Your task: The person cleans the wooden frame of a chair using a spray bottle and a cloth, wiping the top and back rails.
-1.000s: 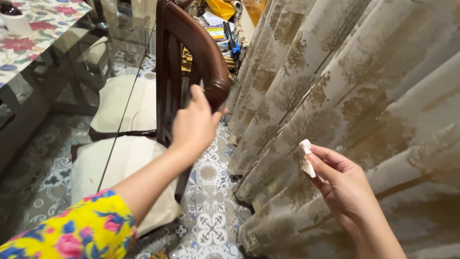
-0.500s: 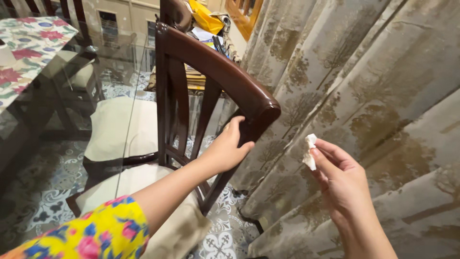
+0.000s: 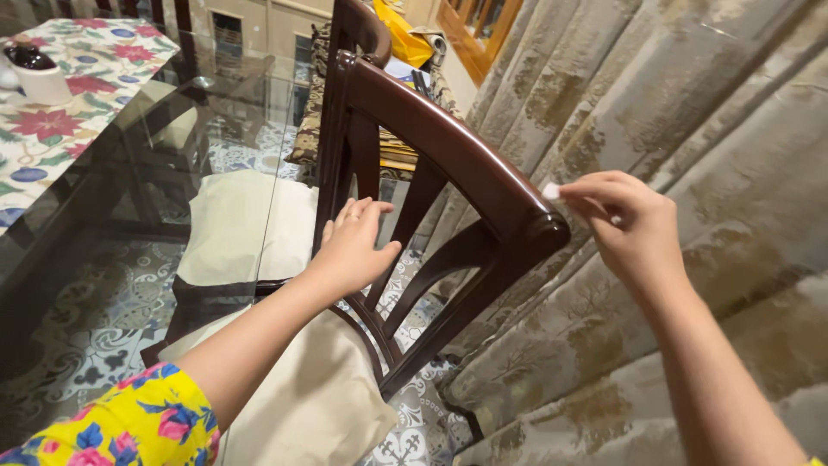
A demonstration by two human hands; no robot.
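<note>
A dark brown wooden chair (image 3: 448, 147) with a curved top rail and slatted back stands between a glass table and a curtain. My left hand (image 3: 355, 246) lies with fingers spread against the back slats, holding nothing. My right hand (image 3: 634, 224) pinches a small white wad of tissue (image 3: 549, 191) between thumb and fingers, pressing it on the right end of the top rail. The chair has a cream seat cushion (image 3: 310, 406) below my left arm.
A glass table top (image 3: 155, 173) with a floral cloth (image 3: 60, 112) and a white cup (image 3: 39, 78) stands at left. Patterned beige curtains (image 3: 690, 112) hang close on the right. A second cushioned chair (image 3: 246, 216) stands behind, over a patterned tile floor (image 3: 95, 319).
The chair has turned so its back faces me more. My left hand left the rail's end and now rests on the slats. My right hand moved the tissue up onto the rail.
</note>
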